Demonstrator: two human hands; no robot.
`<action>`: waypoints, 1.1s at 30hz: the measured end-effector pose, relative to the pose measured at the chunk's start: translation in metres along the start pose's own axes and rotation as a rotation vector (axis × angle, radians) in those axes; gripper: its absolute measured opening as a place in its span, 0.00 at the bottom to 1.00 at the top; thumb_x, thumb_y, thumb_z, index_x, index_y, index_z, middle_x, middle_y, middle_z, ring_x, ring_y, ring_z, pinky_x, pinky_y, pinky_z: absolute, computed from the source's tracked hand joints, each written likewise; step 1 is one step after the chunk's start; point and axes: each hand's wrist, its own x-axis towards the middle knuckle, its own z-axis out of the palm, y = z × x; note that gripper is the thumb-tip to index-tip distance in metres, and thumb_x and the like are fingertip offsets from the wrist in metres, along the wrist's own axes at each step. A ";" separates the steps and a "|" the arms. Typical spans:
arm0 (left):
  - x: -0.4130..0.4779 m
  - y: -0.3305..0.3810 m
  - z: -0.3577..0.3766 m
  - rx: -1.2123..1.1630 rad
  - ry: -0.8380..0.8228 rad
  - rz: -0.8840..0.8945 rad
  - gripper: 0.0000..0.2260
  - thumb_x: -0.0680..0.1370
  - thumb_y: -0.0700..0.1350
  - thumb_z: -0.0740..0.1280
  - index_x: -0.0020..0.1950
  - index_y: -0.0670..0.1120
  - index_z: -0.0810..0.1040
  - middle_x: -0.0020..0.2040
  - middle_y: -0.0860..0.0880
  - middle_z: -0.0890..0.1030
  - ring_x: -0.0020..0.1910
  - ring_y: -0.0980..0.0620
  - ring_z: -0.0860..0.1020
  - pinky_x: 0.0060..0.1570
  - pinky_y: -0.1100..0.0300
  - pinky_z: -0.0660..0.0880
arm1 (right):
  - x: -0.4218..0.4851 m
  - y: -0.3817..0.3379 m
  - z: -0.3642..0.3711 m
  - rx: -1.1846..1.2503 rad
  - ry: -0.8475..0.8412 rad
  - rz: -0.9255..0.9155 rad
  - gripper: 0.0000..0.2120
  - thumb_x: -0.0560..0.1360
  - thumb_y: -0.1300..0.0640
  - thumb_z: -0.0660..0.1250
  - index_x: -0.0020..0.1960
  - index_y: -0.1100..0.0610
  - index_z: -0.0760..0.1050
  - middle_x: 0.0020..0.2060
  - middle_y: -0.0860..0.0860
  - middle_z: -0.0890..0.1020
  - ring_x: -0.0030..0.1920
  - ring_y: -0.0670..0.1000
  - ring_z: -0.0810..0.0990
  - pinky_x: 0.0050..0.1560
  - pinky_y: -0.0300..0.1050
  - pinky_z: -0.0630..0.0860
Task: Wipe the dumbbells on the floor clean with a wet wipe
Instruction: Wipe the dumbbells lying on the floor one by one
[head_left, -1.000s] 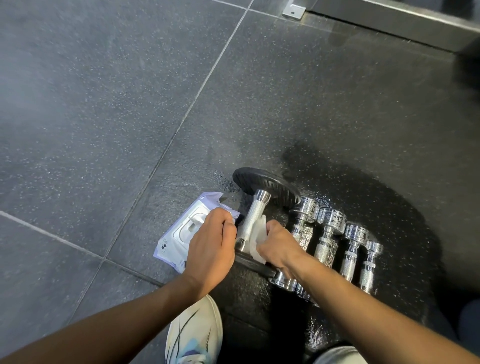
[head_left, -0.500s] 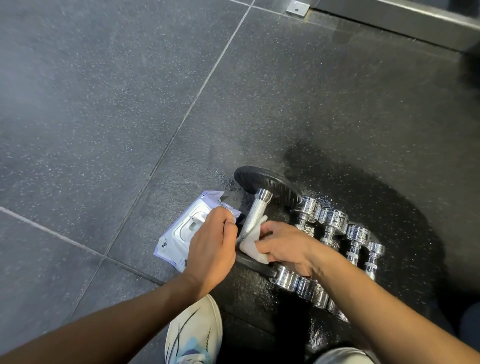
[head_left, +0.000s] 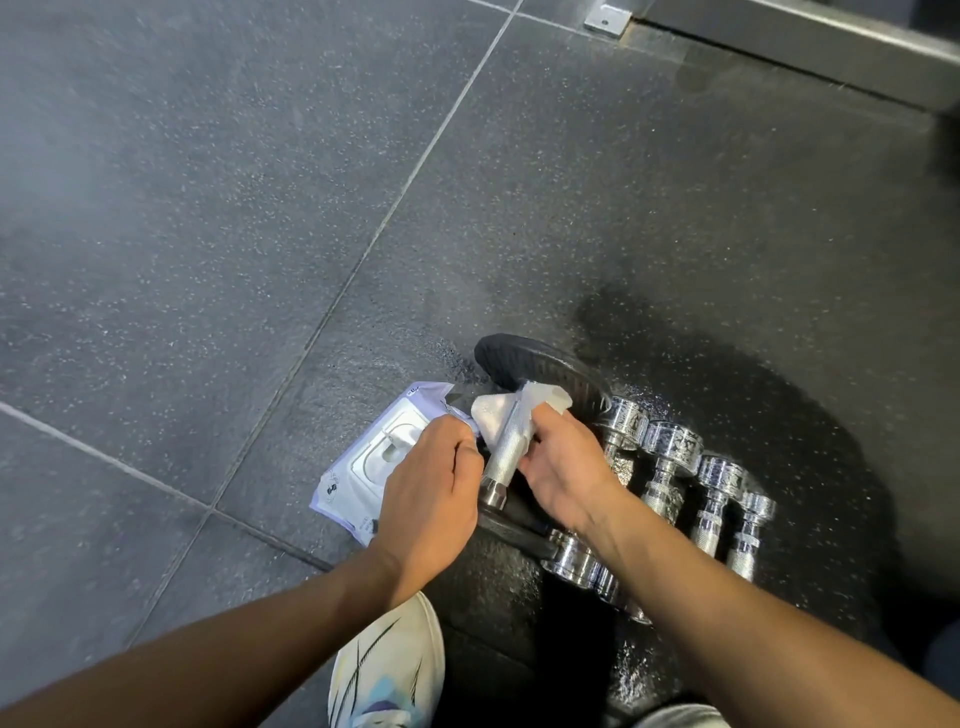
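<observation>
Now down on the dark speckled floor (head_left: 218, 218), big dumbbell (head_left: 506, 449) with black plates lying at the left end of the row, knurled steel handle running near to far. Right hand (head_left: 563, 475) on the right side of that handle, fingers curled and pinching a white wet wipe (head_left: 498, 410) against the bar up near the far plate; wipe draped over the far part of the handle, one corner flapping out to the left. Left hand (head_left: 431, 499) bunched on the left side of the handle, fingers curled together, thumb pressed against the near collar; cannot tell whether gripping the bar itself or the near plate beneath. Both hands just apart, bar showing between them. Off to the right, four small chrome dumbbells (head_left: 675, 467) side by side, touching or nearly so, shrinking toward the right, the nearest ends partly hidden under the right forearm. Just left of the left hand, pale lilac wipes pack (head_left: 363, 467) flat on the floor, lid flap on top, partly covered by the knuckles. Near edge: a white patterned shoe (head_left: 387, 670) between the forearms. Far right, a metal rail (head_left: 800, 47) along the floor.
</observation>
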 end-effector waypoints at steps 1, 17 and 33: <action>0.000 0.001 0.000 0.003 0.001 -0.004 0.09 0.83 0.47 0.54 0.43 0.51 0.67 0.39 0.54 0.71 0.39 0.57 0.72 0.37 0.56 0.58 | 0.002 -0.001 0.002 0.011 -0.022 0.008 0.18 0.81 0.61 0.63 0.68 0.67 0.74 0.60 0.64 0.82 0.57 0.61 0.81 0.66 0.59 0.76; -0.002 0.002 0.001 0.014 -0.002 -0.009 0.09 0.82 0.48 0.54 0.42 0.52 0.65 0.38 0.54 0.71 0.40 0.57 0.72 0.35 0.57 0.58 | 0.012 -0.008 0.039 -0.074 0.250 -0.016 0.09 0.79 0.58 0.69 0.57 0.62 0.77 0.50 0.59 0.84 0.49 0.56 0.85 0.50 0.51 0.83; 0.000 0.000 -0.002 -0.003 -0.002 -0.002 0.10 0.83 0.47 0.55 0.42 0.51 0.65 0.37 0.54 0.70 0.39 0.57 0.71 0.35 0.57 0.56 | -0.002 -0.001 -0.005 0.203 -0.105 0.096 0.17 0.82 0.55 0.56 0.60 0.65 0.76 0.51 0.62 0.82 0.55 0.61 0.81 0.71 0.59 0.71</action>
